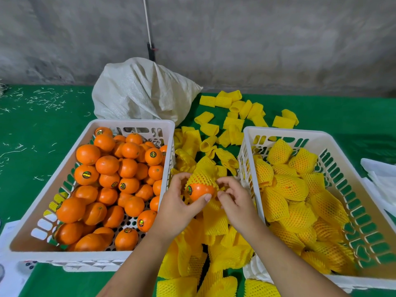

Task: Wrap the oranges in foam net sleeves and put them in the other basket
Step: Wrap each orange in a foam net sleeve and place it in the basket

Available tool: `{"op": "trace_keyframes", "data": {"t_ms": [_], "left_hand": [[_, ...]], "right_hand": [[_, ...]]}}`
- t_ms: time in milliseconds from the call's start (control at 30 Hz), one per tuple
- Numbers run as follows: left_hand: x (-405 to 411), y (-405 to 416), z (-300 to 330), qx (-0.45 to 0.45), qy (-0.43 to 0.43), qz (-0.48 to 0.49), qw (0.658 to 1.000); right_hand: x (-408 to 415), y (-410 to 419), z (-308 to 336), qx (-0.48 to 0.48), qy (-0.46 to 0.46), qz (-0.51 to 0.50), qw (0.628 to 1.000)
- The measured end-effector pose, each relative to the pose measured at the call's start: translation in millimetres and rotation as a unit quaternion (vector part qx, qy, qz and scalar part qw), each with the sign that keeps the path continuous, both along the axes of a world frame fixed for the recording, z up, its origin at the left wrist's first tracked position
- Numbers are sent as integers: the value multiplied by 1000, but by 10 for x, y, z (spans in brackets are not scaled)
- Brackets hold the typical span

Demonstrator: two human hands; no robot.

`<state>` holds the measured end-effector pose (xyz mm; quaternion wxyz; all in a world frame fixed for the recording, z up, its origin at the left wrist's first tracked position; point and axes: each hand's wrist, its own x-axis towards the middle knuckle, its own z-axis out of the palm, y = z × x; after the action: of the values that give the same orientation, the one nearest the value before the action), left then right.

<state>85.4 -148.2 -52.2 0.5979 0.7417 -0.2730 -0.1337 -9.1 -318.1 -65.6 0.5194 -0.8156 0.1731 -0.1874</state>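
Between the two baskets my left hand [182, 202] grips an orange [200, 190] with a round sticker on its side. A yellow foam net sleeve [202, 175] covers the far half of that orange. My right hand [233, 199] pinches the sleeve's near edge at the orange's right side. The white basket on the left [64, 168] holds several bare oranges [107, 165]. The white basket on the right [364, 185] holds several oranges wrapped in yellow sleeves [289, 187].
Loose yellow sleeves [232, 123] lie scattered on the green table [32, 129] between and behind the baskets and under my forearms. A white woven sack [139, 91] stands behind the left basket. White sheets [379, 174] lie at the right edge. A grey wall rises behind.
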Motion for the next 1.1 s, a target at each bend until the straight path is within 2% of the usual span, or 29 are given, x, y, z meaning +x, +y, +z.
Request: {"op": "trace_keyframes", "data": {"t_ms": [100,333,500,600,733,900,1000,1100], "left_hand": [[32,-5,20,-21,21,-12,999],[38,-4,-38,9,18,-72,997],[41,-37,-55,27,19,-63,997],[44,-71,-114,43,13,-45,998],[73,-74,-139,-2,34,-69,997],[95,-63,-118,-53,56,-74,994],[115,-35,-122,-42,88,-94,991],[117,-2,-130,-4,121,-155,980]], "right_hand": [[-10,19,12,1,-4,25,1000],[-1,-31,-20,-38,-40,-35,998],[-29,23,35,-3,-76,-60,995],[-49,43,27,-6,-79,-39,996],[-14,32,37,-20,-54,-6,998],[-2,55,36,15,-54,40,998],[-10,43,35,14,-58,34,998],[12,6,59,4,-61,11,998]]}}
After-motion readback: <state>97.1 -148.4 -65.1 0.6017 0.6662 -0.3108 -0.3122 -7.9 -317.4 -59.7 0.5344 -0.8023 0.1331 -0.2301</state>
